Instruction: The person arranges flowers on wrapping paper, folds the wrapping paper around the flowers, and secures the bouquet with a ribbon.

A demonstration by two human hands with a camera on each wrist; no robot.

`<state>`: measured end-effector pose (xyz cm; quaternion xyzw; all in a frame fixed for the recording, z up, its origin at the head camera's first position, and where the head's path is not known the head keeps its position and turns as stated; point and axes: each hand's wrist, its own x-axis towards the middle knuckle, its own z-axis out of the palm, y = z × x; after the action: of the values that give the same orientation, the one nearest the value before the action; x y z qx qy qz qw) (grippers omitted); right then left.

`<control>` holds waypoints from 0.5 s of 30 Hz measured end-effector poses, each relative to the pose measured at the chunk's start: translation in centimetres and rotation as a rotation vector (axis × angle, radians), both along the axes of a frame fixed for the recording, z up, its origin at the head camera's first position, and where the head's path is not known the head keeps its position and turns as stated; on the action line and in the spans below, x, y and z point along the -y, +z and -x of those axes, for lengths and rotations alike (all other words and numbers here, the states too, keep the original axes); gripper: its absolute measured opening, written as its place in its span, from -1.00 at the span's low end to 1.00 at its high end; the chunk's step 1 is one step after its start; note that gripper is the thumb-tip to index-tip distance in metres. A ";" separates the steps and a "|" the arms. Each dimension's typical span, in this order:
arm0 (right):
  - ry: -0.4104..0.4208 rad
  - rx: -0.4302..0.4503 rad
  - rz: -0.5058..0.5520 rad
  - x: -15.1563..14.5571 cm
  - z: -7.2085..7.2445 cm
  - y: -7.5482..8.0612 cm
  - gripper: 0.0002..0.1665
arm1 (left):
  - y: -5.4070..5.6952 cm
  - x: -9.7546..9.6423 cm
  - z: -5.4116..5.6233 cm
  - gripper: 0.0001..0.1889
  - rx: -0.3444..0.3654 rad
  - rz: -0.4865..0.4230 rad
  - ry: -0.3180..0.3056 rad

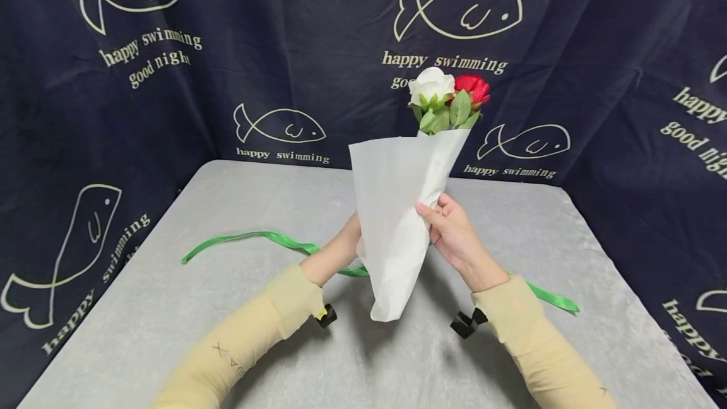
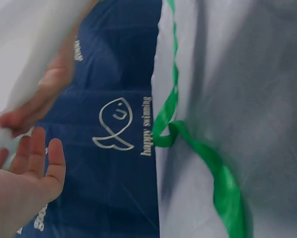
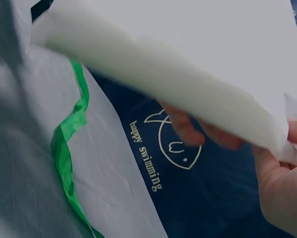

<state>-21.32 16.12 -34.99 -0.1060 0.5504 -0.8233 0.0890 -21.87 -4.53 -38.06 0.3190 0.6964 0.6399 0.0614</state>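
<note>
White wrapping paper (image 1: 392,207), rolled into a cone, is held up above the table. A white rose (image 1: 431,87) and a red rose (image 1: 472,89) with green leaves stick out of its top right. My right hand (image 1: 457,235) pinches the paper's right side, thumb in front and fingers behind. My left hand (image 1: 353,231) is behind the paper's left side, mostly hidden in the head view. In the left wrist view the left hand's fingers (image 2: 37,156) are extended and loosely spread. The flower stems are hidden inside the paper.
A green ribbon (image 1: 272,237) lies across the grey-covered table (image 1: 238,201), passing behind the paper and both forearms. Its right end (image 1: 553,298) shows beyond the right sleeve. A dark blue curtain (image 1: 352,49) with fish drawings hangs behind and at both sides.
</note>
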 end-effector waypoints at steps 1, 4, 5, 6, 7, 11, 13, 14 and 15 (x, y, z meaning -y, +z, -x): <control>-0.018 0.006 -0.009 -0.1 0.1 0.0 -0.74 | 0.2 0.2 0.1 -0.19 0.034 -0.052 0.010; -0.068 0.020 -0.054 -0.4 0.3 -0.1 -0.73 | 1.1 0.9 0.0 -0.42 0.106 -0.211 0.048; -0.083 0.022 -0.074 -0.5 0.4 -0.1 -0.74 | 1.5 1.2 -0.1 -0.47 0.112 -0.250 0.067; -0.104 0.023 -0.102 -0.6 0.4 -0.1 -0.75 | 1.9 1.4 -0.2 -0.50 0.119 -0.280 0.093; -0.121 0.024 -0.131 -0.7 0.4 -0.2 -0.77 | 2.3 1.6 -0.4 -0.53 0.127 -0.303 0.121; -0.182 0.030 -0.225 -1.3 0.7 -0.2 -0.85 | 4.2 2.3 -1.3 -0.55 0.153 -0.384 0.239; -0.206 0.040 -0.248 -1.6 0.9 -0.2 -0.85 | 5.0 2.5 -1.8 -0.54 0.120 -0.405 0.298; -0.218 0.043 -0.259 -1.7 1.0 -0.1 -0.85 | 5.3 2.6 -2.1 -0.54 0.081 -0.401 0.336; -0.232 0.048 -0.271 -1.8 1.1 -0.1 -0.84 | 5.5 2.7 -2.3 -0.54 0.032 -0.394 0.371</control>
<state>-22.43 17.96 -35.11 -0.0094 0.6625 -0.7488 0.0201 -19.53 -7.26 -32.55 0.1815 0.6039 0.7684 -0.1094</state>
